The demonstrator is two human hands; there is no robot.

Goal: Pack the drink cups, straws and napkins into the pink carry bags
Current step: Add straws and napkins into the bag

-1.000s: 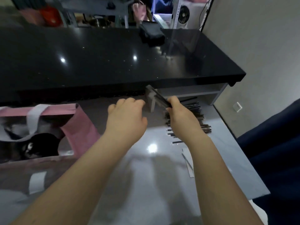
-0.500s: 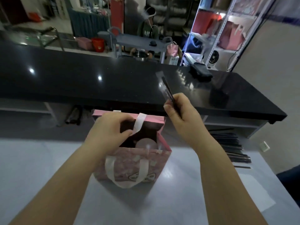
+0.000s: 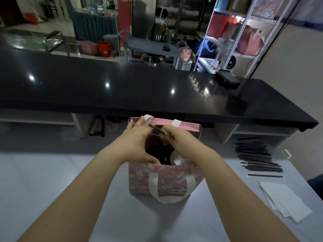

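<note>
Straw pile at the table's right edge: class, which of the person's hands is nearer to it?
Right. The right hand, holding a straw over the pink bag, has the straw pile off to its right; the left hand is at the bag's mouth, farther left.

You have a pink carry bag printed with pale cartoon shapes, with white handles; black straws and white napkins lie at the right edge of your grey worktop.
</note>
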